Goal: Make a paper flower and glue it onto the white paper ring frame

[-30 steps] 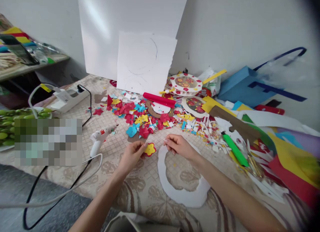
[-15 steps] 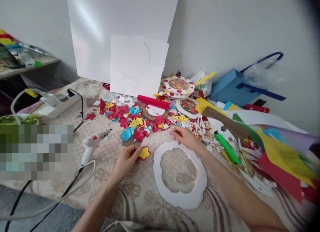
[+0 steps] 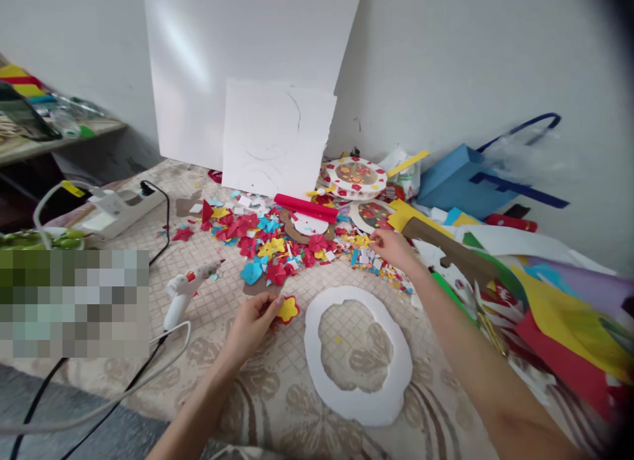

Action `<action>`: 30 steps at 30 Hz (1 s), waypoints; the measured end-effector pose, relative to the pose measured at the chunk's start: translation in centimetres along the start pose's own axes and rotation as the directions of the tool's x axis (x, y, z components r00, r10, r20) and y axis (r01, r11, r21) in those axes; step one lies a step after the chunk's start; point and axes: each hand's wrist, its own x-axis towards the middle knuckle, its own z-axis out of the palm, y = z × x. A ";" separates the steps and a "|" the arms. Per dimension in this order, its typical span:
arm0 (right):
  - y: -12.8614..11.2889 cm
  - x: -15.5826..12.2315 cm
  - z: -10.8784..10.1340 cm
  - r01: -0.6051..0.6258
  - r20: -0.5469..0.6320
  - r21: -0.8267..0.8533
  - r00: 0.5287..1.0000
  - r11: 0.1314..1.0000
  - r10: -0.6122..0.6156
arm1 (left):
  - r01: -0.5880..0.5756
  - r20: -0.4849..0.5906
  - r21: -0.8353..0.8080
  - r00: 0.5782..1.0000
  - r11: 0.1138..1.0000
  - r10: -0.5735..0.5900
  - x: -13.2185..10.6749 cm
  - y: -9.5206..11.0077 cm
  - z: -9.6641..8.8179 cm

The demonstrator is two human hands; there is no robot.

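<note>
On the patterned tablecloth (image 3: 297, 407) — left hand (image 3: 252, 321) pinching flower (image 3: 288, 309), scraps (image 3: 267, 239) beyond, white wall (image 3: 446, 64).

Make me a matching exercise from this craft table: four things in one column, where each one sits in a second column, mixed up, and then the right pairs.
Things
1. flower cutout
2. glue gun
3. white ring
4. red roll

Places
A. flat on the cloth between the two forearms
B. at the foot of the smaller white sheet
C. pinched in the left hand
D. lying on the cloth, left of the left hand

Pairs: 1-C, 2-D, 3-A, 4-B
</note>
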 end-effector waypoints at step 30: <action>-22.0 2.7 7.0 0.703 -0.004 0.273 0.684 0.657 -0.730 | -0.325 -0.179 0.733 0.756 0.598 0.630 -4.6 -0.4 -2.5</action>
